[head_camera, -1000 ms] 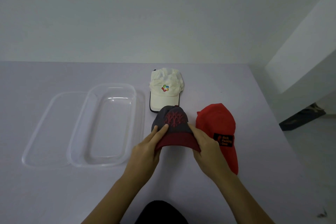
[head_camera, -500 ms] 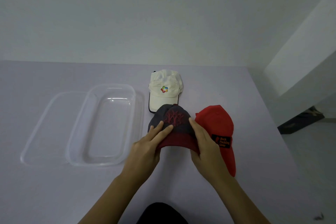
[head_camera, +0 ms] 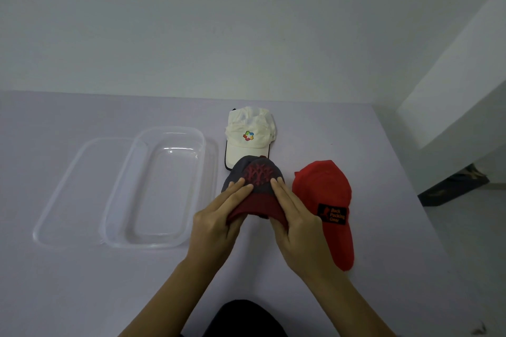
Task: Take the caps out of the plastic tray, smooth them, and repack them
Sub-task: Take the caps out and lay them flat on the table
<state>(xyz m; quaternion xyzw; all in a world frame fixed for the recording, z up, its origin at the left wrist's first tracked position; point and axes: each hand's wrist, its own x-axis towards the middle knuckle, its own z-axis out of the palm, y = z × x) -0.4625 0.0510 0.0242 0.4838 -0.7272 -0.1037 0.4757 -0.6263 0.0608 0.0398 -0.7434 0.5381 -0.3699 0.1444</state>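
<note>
both hands, left hand (head_camera: 216, 223) and right hand (head_camera: 297, 224), press flat fingers on the grey cap (head_camera: 257, 182) at table (head_camera: 82, 282) centre, thumbs tucked under its brim, likely to smooth the crown; plastic tray (head_camera: 157, 245) waits empty at 9 o'clock.

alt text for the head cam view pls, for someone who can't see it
Both hands, left hand and right hand, hold a grey and maroon cap on a pale table. A white cap lies behind it, a red cap to its right, and an empty clear plastic tray to its left.
</note>
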